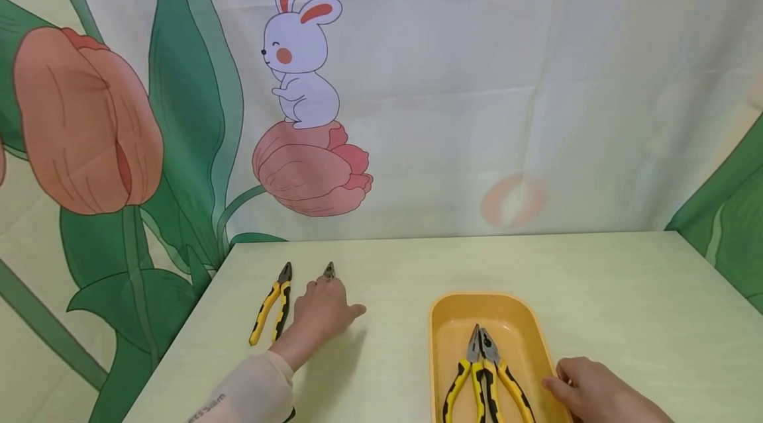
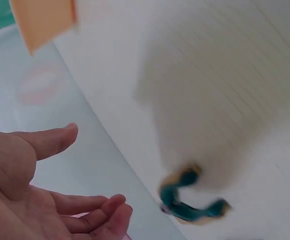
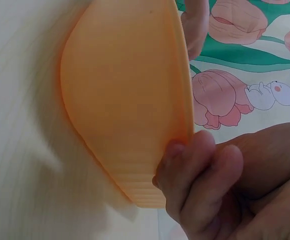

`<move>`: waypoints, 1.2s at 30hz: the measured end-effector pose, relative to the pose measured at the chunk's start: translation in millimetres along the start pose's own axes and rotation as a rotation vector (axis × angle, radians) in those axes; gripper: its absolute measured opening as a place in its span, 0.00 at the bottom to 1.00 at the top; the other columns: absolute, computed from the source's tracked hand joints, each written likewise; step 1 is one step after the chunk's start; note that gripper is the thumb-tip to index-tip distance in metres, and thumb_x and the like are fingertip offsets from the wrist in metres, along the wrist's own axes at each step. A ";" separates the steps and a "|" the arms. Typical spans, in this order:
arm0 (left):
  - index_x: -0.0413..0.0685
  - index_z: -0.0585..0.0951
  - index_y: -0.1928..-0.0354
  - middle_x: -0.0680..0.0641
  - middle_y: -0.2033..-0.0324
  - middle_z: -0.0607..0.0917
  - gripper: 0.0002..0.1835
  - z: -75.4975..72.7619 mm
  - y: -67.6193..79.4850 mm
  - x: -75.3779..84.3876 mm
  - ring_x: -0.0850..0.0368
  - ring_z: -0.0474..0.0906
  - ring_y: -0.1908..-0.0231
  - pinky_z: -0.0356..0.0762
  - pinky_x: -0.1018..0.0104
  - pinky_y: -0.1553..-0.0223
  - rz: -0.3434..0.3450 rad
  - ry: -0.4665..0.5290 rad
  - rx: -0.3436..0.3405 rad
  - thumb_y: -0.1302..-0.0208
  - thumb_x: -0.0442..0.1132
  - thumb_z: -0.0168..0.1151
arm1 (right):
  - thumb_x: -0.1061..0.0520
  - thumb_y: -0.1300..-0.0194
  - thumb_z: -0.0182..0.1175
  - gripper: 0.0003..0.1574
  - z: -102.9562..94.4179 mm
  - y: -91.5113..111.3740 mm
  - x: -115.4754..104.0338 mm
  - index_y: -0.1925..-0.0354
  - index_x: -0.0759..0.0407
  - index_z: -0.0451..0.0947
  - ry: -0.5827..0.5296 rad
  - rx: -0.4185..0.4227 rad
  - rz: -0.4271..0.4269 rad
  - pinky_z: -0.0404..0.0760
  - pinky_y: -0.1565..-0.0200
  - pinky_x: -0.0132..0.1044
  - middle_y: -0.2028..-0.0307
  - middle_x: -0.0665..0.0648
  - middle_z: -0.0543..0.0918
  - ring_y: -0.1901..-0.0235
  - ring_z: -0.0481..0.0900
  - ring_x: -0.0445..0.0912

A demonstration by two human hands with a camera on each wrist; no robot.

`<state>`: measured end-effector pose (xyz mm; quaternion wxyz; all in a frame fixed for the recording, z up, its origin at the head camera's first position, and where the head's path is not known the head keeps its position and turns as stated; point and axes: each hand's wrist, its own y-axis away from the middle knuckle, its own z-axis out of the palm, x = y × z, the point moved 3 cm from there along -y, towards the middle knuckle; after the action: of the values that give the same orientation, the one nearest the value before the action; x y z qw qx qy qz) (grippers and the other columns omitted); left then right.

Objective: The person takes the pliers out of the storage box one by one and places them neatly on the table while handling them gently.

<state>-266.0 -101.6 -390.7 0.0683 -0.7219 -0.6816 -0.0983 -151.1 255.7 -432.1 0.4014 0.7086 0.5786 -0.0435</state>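
My left hand [image 1: 324, 307] is over the left part of the table, thumb spread out to the side and fingers reaching forward. Just past its fingers show the grey jaws of a pair of pliers [image 1: 330, 269]; the rest of them is hidden behind the hand. In the left wrist view the hand [image 2: 70, 195] looks open and holds nothing, with blurred pliers [image 2: 177, 205] beside it. My right hand [image 1: 596, 386] pinches the right rim of a yellow-orange tray [image 1: 438, 324], thumb inside and fingers outside. Inside the tray lie two pairs of pliers [image 1: 481, 370], side by side.
Another pair of pliers [image 1: 271, 307] with yellow and black handles lies left of my left hand. A small dark piece [image 1: 290, 415] peeks out by the left sleeve. Behind the pale table [image 1: 393, 264] hangs a printed curtain [image 1: 441, 112] with a rabbit and tulips.
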 end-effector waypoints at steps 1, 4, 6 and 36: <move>0.42 0.77 0.74 0.40 0.64 0.79 0.23 -1.0 2.2 4.1 0.45 0.75 0.62 0.75 0.50 0.67 0.011 0.009 0.004 0.41 0.56 0.68 | 0.50 0.27 0.55 0.16 -0.4 0.9 -0.5 0.65 0.62 0.75 -0.009 0.001 0.001 0.71 0.68 0.33 0.77 0.53 0.72 0.75 0.74 0.45; 0.45 0.82 0.73 0.46 0.67 0.83 0.19 -4.7 9.6 17.1 0.51 0.77 0.67 0.74 0.57 0.73 0.060 0.042 0.024 0.40 0.55 0.67 | 0.50 0.27 0.55 0.16 -1.1 2.8 -1.7 0.65 0.62 0.75 -0.027 -0.004 0.008 0.71 0.69 0.33 0.78 0.53 0.72 0.76 0.74 0.45; 0.47 0.85 0.70 0.49 0.68 0.85 0.16 -6.8 15.2 25.9 0.55 0.78 0.71 0.73 0.61 0.76 0.105 0.068 0.035 0.39 0.53 0.67 | 0.51 0.27 0.55 0.16 -1.6 3.6 -2.8 0.66 0.62 0.76 -0.034 -0.004 0.021 0.71 0.70 0.33 0.79 0.53 0.72 0.77 0.74 0.45; 0.54 0.81 0.81 0.56 0.85 0.75 0.18 9.7 81.0 128.0 0.60 0.70 0.81 0.66 0.63 0.81 0.415 -0.013 -0.138 0.38 0.55 0.66 | 0.52 0.29 0.57 0.15 -7.9 12.7 -9.1 0.57 0.64 0.78 -0.033 -0.001 0.019 0.73 0.73 0.34 0.77 0.54 0.77 0.79 0.73 0.45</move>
<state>-178.1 19.9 -367.2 0.0332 -0.8504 -0.5103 -0.1237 -146.3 253.4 -415.4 0.4116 0.7132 0.5652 -0.0511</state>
